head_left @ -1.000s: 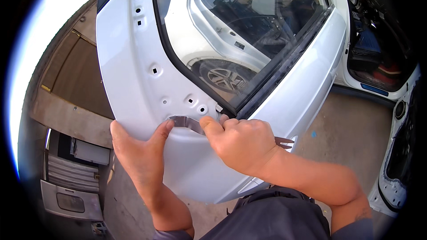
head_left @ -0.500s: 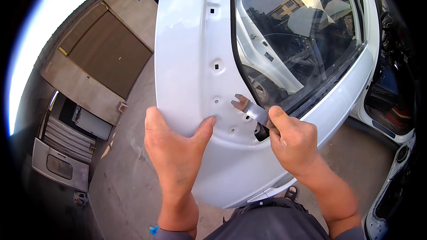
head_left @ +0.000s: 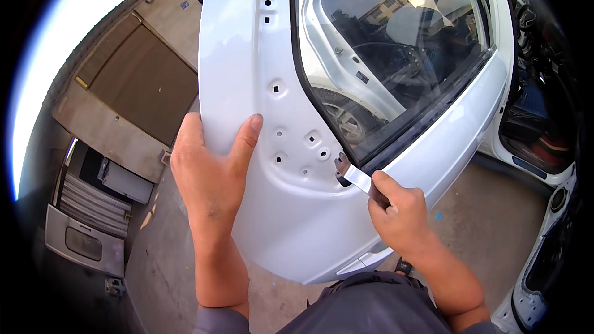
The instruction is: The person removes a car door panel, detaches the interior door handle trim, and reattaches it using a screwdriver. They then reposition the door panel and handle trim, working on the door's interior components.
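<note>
A white car door [head_left: 291, 229] with small round and square holes stands before me. My left hand [head_left: 213, 173] is clasped over its left edge, the thumb on the outer face and the fingertips hidden behind. In my right hand [head_left: 399, 213] is a shiny metal pry tool [head_left: 359, 179] with a notched, forked end. That fork is at the lower corner of the door window [head_left: 396, 55], by the black seal and a dark opening in the panel. I cannot tell whether the fork touches the panel.
To the right, the car's open front doorway [head_left: 535, 105] shows a dark interior, with another opened door [head_left: 538, 260] below it. At the left are a wall with a brown gate [head_left: 142, 80] and a detached door panel [head_left: 83, 241] on the ground. A door handle [head_left: 365, 260] sits low on the panel.
My right hand has brought the tool's fork from over the holed panel down to the window's lower corner. My left hand has slid up the door edge. The whole view has shifted slightly.
</note>
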